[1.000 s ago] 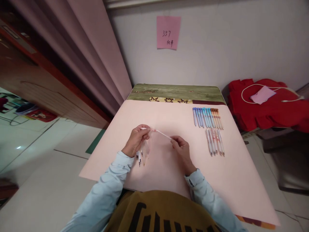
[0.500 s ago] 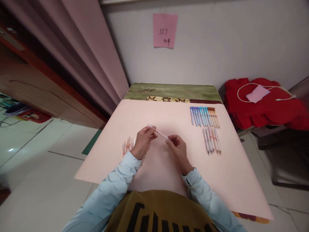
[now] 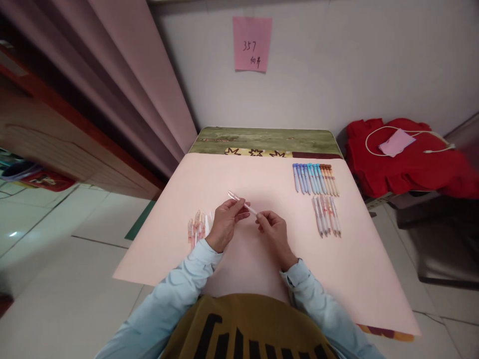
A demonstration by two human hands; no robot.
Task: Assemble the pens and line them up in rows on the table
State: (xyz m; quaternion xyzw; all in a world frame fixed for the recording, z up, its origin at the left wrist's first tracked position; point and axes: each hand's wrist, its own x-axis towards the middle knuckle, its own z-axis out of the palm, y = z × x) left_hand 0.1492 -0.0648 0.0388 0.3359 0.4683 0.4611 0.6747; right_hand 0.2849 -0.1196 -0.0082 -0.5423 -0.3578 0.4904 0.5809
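Observation:
A slim pale pen (image 3: 233,196) slants between my two hands above the middle of the pink sheet. My left hand (image 3: 229,219) pinches it near its upper left part, fingers closed around the barrel. At the lower right end, my right hand (image 3: 273,229) grips it between thumb and fingertips. Left of my left wrist lie several clear and white pen parts (image 3: 197,227), partly hidden by my forearm. To the right, a row of blue, light blue and brown pens (image 3: 315,179) lies side by side. Several clear pens (image 3: 327,216) are lined up just below that row.
The pink sheet (image 3: 239,172) covers most of a green wood-patterned table (image 3: 262,135) against a wall. A pink paper note (image 3: 252,45) is stuck on the wall. At the right, red cloth (image 3: 415,169) carries a white cord and a pink card (image 3: 397,142). A curtain (image 3: 149,75) hangs left.
My left hand has shifted slightly along the pen toward my right hand, so more of the upper end shows. The pen parts at left are a little more visible. The camera view has shifted slightly.

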